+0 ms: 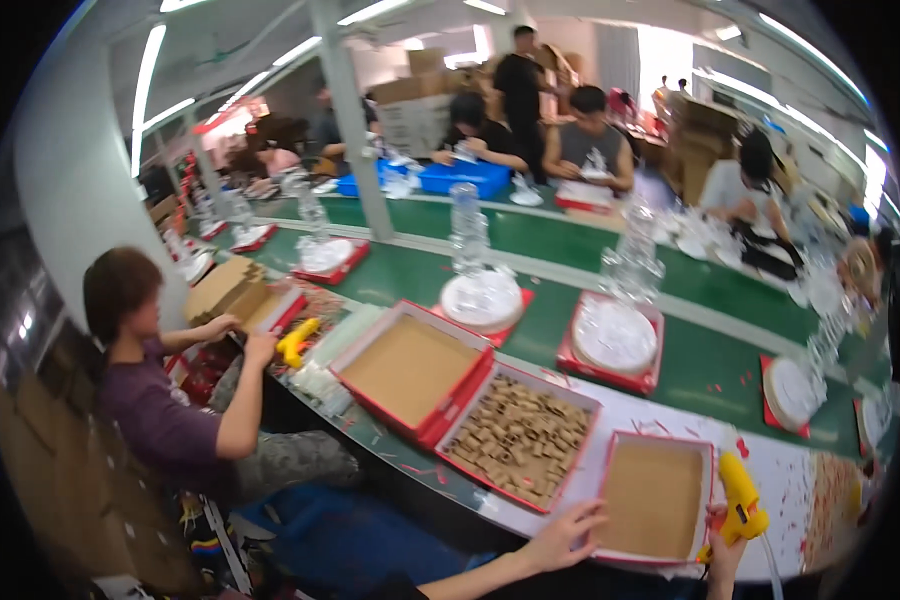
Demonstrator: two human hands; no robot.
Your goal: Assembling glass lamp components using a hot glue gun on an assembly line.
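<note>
My right hand (727, 553) is wrapped round the grip of a yellow hot glue gun (738, 492), its white cord hanging below. The gun is over the right edge of an open red-and-white box (655, 497) with a bare brown cardboard inside. At that box's lower left corner is my left hand (564, 537), its fingers apart and holding nothing I can see; whether the fingertips touch the rim I cannot tell. Just left stands another open box (577, 462) filled with several short brown cardboard tubes (515, 435).
Stacked empty red boxes (410, 365) stand farther left. Beyond, a green conveyor (540, 350) carries red boxes with clear plastic-wrapped white items (615, 335). A person (170, 400) works at my left beside another yellow glue gun (297, 342). Red scraps litter the white work surface (770, 480).
</note>
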